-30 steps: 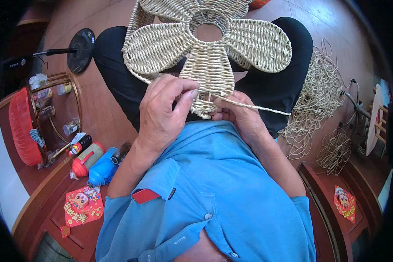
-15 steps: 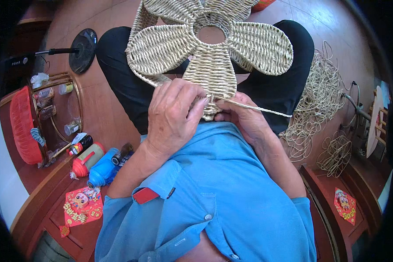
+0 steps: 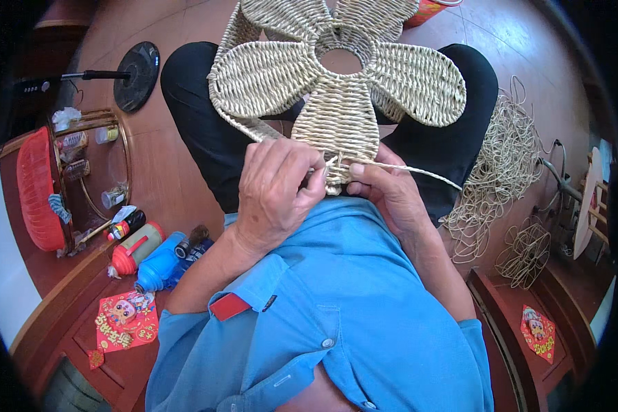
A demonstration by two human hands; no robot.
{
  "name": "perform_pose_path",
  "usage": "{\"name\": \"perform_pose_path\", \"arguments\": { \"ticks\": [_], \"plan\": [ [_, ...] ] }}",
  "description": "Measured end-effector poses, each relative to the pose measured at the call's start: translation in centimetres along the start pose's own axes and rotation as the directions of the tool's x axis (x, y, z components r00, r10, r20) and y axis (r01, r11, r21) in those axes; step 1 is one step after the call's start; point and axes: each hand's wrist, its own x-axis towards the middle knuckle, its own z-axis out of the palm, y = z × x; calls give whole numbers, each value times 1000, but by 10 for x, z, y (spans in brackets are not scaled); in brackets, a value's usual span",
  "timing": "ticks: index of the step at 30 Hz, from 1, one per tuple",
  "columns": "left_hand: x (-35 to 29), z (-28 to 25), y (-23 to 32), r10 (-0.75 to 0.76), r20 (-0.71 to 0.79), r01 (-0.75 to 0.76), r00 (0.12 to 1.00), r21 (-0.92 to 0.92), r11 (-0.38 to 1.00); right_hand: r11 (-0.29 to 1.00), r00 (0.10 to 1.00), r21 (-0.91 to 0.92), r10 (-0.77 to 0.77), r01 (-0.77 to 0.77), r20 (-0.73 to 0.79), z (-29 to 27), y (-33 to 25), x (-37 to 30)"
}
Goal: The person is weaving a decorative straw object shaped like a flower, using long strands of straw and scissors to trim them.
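Note:
A flower-shaped woven straw piece point(image 3: 337, 113) with a round hole in its centre rests across my lap, its lowest petal toward my body. My left hand point(image 3: 279, 180) is closed at the left side of that petal's lower end, thumb and index finger pinched at the weave. On the other side my right hand point(image 3: 391, 189) grips the narrow end, its thumb pressed on the front. A loose straw cord point(image 3: 419, 169) leaves the weave there and stretches right over my leg. The fingers behind the petal are hidden.
A tangled heap of straw cord point(image 3: 498, 168) lies on the floor to the right, with a smaller coil point(image 3: 525, 250) nearer. At the left are a round black stand base point(image 3: 136, 77), a red basket point(image 3: 36, 189), a rack and several bottles, including a blue flask point(image 3: 159, 264).
The woven piece has shifted slightly right and down in view. My right thumb has come onto the front of the petal's end, below the cord. My left hand stays at the weave.

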Motion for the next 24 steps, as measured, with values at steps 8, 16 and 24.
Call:
{"name": "perform_pose_path", "arguments": {
  "ticks": [8,16,24],
  "plan": [
    [4,7,3,5,70,-1,998,-59,998,1000,1000,-2,-5,5,-21,2,-4,2],
    [3,2,15,-547,325,632,772,-486,603,997,995,-48,-65,61,-82,7,0,-4],
    [2,-28,-3,-474,595,564,650,-795,-224,676,915,-737,-296,-2,-274,19,3,-38]
  ]
}}
